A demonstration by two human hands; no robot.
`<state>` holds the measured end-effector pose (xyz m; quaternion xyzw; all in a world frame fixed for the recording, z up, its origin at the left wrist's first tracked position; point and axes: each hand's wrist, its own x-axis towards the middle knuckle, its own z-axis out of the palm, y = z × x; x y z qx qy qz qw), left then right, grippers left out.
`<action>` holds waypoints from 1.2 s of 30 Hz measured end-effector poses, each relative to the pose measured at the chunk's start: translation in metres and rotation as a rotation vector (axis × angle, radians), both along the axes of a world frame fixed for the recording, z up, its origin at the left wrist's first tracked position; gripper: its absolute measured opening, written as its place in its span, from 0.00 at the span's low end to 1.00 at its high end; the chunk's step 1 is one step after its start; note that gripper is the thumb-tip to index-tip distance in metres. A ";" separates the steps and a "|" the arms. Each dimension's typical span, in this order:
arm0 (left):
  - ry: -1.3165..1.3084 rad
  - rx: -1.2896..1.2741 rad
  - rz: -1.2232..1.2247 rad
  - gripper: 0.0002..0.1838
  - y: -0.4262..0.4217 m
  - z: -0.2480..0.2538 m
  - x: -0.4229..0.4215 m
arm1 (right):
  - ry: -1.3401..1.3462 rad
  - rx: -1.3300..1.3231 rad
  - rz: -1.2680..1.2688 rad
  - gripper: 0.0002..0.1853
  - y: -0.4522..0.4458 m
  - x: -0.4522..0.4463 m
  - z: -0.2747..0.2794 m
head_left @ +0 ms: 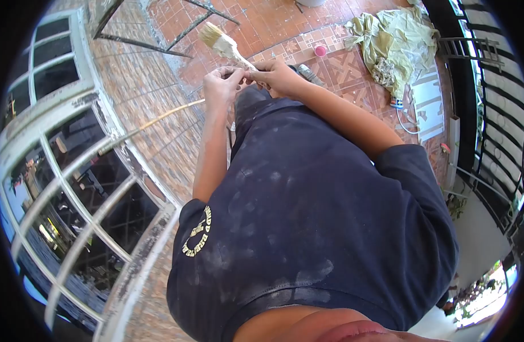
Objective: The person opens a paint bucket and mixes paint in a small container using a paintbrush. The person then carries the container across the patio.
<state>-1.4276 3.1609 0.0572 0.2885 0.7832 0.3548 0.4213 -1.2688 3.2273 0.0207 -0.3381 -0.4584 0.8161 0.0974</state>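
A paintbrush (219, 43) with pale bristles and a whitish, paint-smeared ferrule points up and to the left, away from my body. My right hand (276, 78) is closed around the lower end of its handle. Beside it, my left hand (221, 88) pinches at the same handle end, its fingers meeting those of my right. Whether something small sits between the fingertips is hidden. A thin light-brown stick (168, 115) runs from the window frame toward my left wrist and disappears behind it.
White-framed windows (94, 219) with peeling paint stand on the left by a stone-patterned wall (153, 85). A metal frame (142, 44) is ahead. A crumpled yellowish cloth (396, 45), a pink round object (320, 51) and a white panel (430, 108) lie on the tiled floor, near dark railings (495, 102).
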 end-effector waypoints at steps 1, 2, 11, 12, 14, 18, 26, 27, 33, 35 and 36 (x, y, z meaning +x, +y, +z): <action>-0.007 -0.013 -0.015 0.11 0.014 -0.003 -0.011 | -0.007 -0.013 -0.015 0.15 0.013 -0.008 -0.003; -0.109 0.021 0.051 0.10 0.028 -0.010 -0.022 | -0.019 -0.003 -0.043 0.15 0.027 -0.016 -0.006; -0.488 -0.104 0.040 0.13 0.155 -0.090 -0.111 | -0.356 -0.293 -0.370 0.18 0.180 0.008 -0.082; -0.493 -0.138 0.022 0.15 0.173 -0.096 -0.124 | -0.332 -0.373 -0.436 0.18 0.193 0.022 -0.098; -0.406 -0.189 -0.070 0.16 0.214 -0.095 -0.144 | -0.304 -0.473 -0.504 0.17 0.210 0.045 -0.125; -0.183 -0.255 -0.163 0.15 0.310 -0.119 -0.176 | -0.281 -0.584 -0.660 0.11 0.258 0.083 -0.169; -0.238 -0.319 -0.196 0.10 0.450 -0.306 -0.163 | -0.250 -0.834 -0.877 0.11 0.309 0.137 -0.435; -0.247 -0.349 -0.214 0.10 0.464 -0.334 -0.158 | -0.183 -0.876 -0.881 0.11 0.317 0.144 -0.464; -0.333 -0.439 -0.377 0.10 0.565 -0.519 -0.117 | -0.491 -1.020 -1.104 0.07 0.335 0.137 -0.682; -0.307 -0.493 -0.502 0.13 0.586 -0.574 -0.102 | -0.657 -0.905 -0.977 0.06 0.330 0.141 -0.732; -0.208 -0.487 -0.682 0.14 0.595 -0.591 -0.092 | -0.674 -0.924 -0.971 0.06 0.323 0.144 -0.752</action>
